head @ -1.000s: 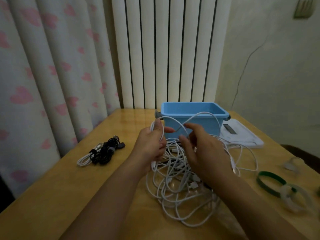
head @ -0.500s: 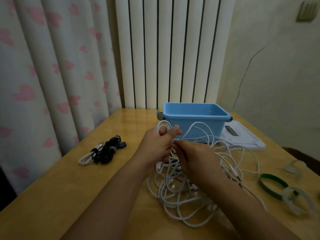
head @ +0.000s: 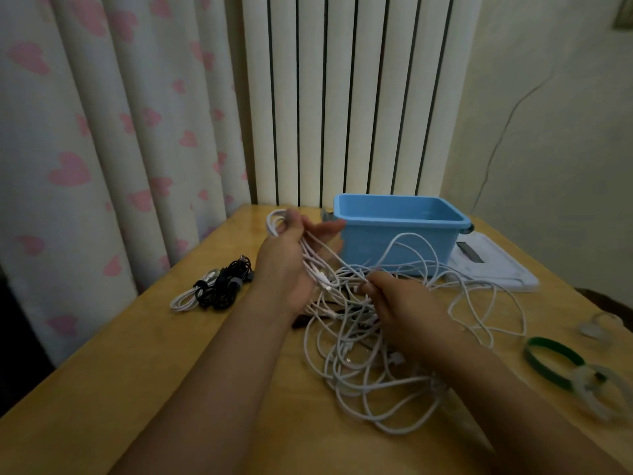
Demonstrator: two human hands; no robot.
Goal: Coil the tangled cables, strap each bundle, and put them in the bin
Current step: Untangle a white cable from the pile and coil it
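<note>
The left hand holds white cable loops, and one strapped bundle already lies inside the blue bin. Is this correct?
Not quite. In the head view the blue bin looks empty; the strapped bundle lies on the table, left of the left hand, which does hold white cable loops.

A wooden table is carrying a blue bin and a white cable tangle. Strapped bundles, a white tray and loose straps are lying on it too.
</note>
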